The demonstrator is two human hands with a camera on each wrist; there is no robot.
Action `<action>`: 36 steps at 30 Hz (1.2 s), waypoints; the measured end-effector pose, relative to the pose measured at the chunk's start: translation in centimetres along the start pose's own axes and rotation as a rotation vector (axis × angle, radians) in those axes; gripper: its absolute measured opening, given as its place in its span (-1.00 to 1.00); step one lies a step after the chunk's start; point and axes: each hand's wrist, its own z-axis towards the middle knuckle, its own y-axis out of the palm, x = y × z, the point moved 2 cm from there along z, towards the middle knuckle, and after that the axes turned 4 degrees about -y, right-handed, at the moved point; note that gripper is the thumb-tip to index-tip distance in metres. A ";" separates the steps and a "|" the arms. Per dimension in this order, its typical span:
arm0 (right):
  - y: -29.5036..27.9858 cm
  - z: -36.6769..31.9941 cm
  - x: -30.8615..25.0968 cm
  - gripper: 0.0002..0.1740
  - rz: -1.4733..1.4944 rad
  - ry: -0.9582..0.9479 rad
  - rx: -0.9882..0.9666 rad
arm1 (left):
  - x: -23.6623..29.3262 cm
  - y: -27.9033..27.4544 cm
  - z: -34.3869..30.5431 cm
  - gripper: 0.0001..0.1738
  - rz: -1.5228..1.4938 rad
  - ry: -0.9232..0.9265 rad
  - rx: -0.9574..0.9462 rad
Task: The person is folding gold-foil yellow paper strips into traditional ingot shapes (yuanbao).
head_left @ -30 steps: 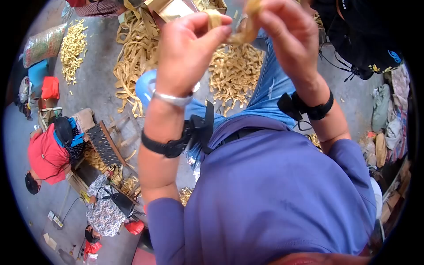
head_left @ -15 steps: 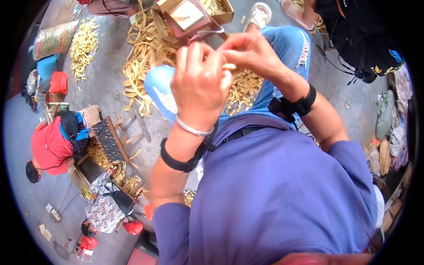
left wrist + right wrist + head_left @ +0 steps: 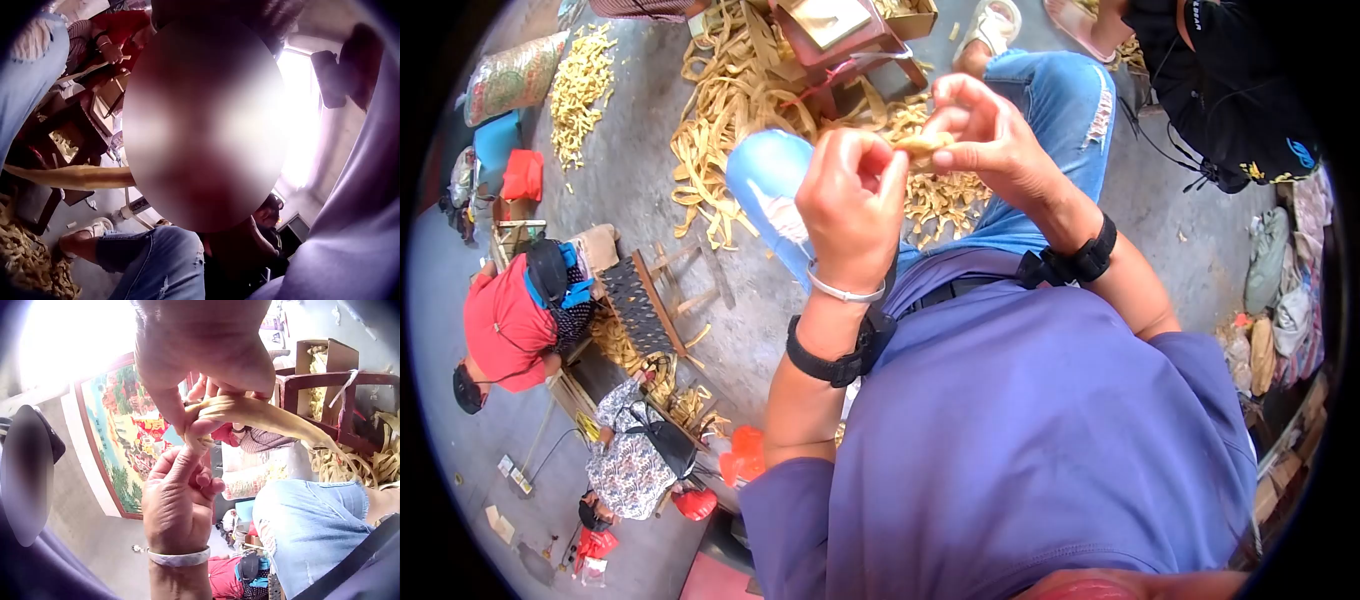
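Note:
In front of the torso, my left hand point(image 3: 848, 195), with a pale bangle on its wrist, pinches a flat tan strip point(image 3: 922, 143) between thumb and fingers. The thumb and fingers of my right hand point(image 3: 995, 140) grip the same strip from the other side. In the right wrist view the strip point(image 3: 262, 415) is folded at the fingertips, and its long tail slopes down over the jeans. The left wrist view shows a length of this strip point(image 3: 75, 177) at left; a blurred oval hides the middle there.
A heap of long tan strips point(image 3: 710, 130) and a pile of short tan pieces point(image 3: 945, 200) lie on the floor around the knees. A red-brown stool point(image 3: 840, 60) stands beyond the hands. People point(image 3: 505, 335) sit at left, near yellow pieces point(image 3: 580, 95) and a sack point(image 3: 515, 80).
A second ago the hands were higher and apart with the strip looped between them. They came together, and now the fingers are slightly parted with the strip bunched between them.

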 end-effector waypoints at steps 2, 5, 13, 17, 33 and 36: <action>0.0 0.1 0.0 -0.47 0.087 0.022 -0.010 | -0.1 0.2 0.1 -0.82 -0.046 0.042 0.020; 0.1 0.0 0.3 -0.44 0.150 0.021 0.005 | -0.2 0.3 0.3 -0.81 -0.035 0.158 0.060; 0.9 0.3 -0.7 -0.37 -0.286 -0.090 -0.040 | -0.3 1.2 -0.4 -0.65 -0.263 -0.146 -0.062; 0.8 -0.1 -0.1 -0.38 -0.310 -0.112 -0.148 | -1.9 0.2 0.0 -0.65 0.024 -0.060 -0.251; 0.5 -0.2 -3.0 -0.84 -0.711 0.020 -0.052 | -4.6 -2.9 -0.6 -0.83 -0.986 -0.554 -0.402; 0.4 -0.1 -3.2 -0.84 -0.715 -0.002 -0.027 | -4.8 -3.7 -0.2 -0.86 -0.920 -0.569 -0.361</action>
